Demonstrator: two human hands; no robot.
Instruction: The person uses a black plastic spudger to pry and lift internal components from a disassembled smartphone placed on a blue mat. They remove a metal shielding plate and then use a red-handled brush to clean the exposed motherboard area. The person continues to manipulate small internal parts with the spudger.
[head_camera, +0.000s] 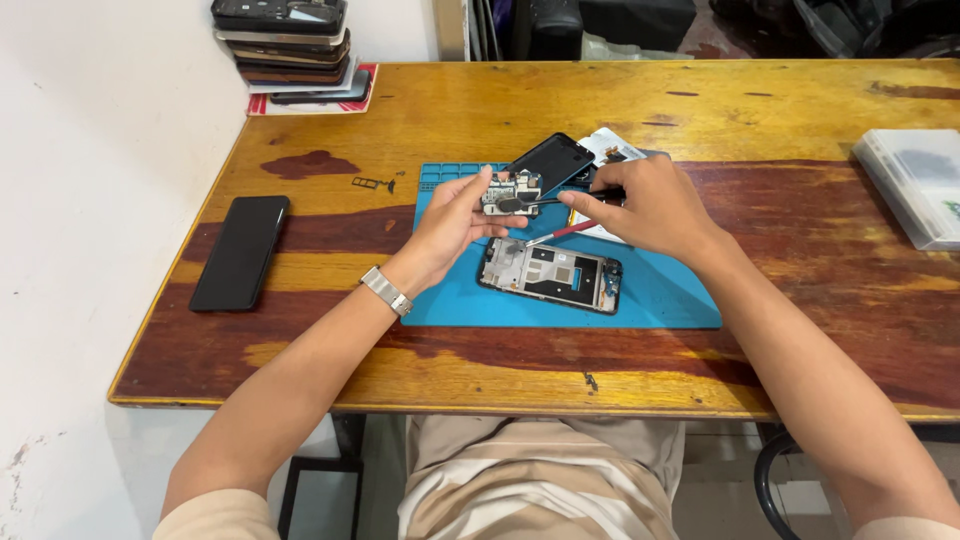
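Currently the small circuit board (511, 192) sits frame centre, pinched in the left hand (452, 222) above the blue mat (660, 295). Right hand (645, 205) is closed on black tweezers (560, 200), tips at the board, a red-handled tool (560, 234) just below. Opened phone frame (550, 274) lies on the mat beneath; black phone (240, 251) at left

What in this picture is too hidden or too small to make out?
Head view:
- Tip of the tweezers on the circuit board: too small.
- White sheet: mostly hidden by the right hand and the dark phone panel.
- Clear box: cut off by the right edge.
- Phone stack: top cropped.
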